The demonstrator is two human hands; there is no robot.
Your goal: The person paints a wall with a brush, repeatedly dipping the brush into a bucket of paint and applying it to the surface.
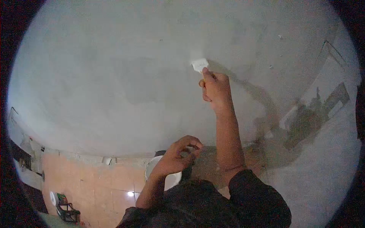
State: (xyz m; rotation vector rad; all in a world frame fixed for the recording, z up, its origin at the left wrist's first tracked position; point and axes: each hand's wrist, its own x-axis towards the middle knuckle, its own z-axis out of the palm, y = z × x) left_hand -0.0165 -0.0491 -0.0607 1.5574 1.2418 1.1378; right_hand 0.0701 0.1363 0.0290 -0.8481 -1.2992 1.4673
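My right hand (216,89) is raised against a pale grey wall (144,83), its fingers closed round the handle of a paintbrush. The white, flared part of the paintbrush (200,64) shows above my thumb and meets the wall; its bristles are hard to make out. Lower down, my left hand (181,154) hovers in front of a white bucket (152,166). Its fingers curl loosely, with a gap between thumb and fingers and nothing visible in them. The hand and forearm hide part of the bucket, which has something whitish inside.
Darker patches (304,121) mark the wall at the right. Orange-brown floor tiles (99,190) lie below the wall. At the lower left there is a white-topped container (57,197) beside a dark framed object (68,213). A small pale piece (107,160) lies at the wall's foot.
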